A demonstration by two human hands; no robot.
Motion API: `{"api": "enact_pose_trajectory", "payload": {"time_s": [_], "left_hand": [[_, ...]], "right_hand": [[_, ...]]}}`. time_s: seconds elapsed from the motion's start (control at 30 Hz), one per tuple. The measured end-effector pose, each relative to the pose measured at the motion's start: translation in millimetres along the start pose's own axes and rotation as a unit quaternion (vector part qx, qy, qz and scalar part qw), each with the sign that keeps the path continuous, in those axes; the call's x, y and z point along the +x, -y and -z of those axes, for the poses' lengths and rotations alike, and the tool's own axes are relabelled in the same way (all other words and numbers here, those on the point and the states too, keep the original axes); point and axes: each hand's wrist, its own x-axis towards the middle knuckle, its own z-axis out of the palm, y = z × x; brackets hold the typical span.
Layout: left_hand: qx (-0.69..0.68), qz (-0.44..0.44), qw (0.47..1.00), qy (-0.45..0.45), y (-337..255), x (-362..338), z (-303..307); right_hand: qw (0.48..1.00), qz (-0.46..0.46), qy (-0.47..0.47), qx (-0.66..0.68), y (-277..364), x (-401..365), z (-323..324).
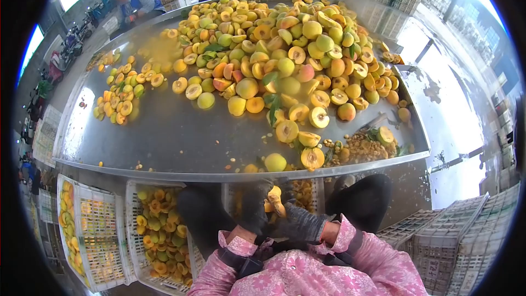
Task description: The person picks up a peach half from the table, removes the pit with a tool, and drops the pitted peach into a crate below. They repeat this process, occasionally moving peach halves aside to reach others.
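At the frame's lower centre, a dark-gloved left hand (254, 208) and grey-knit-gloved right hand (303, 223) grasp cut yellow-orange fruit (275, 203) in curled fingers.

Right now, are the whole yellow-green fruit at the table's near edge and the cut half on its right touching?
Apart. The head view shows a gap between the whole fruit and the cut half.

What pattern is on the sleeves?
Pink with a darker pink flower print; the sleeves show best in the head view.
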Motion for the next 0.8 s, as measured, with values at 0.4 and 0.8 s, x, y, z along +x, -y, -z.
{"api": "enact_pose_trajectory", "payload": {"time_s": [0.4,0.8], "left_hand": [[-0.006,0.039,0.999,-0.022,20.6,-3.4,-10.1],[-0.176,0.129,0.975,-0.04,50.8,-19.6,-31.2]], "right_hand": [[0.719,-0.321,0.111,0.607,87.2,-3.1,36.8],[0.745,-0.294,0.105,0.59,57.9,-18.8,24.2]]}}
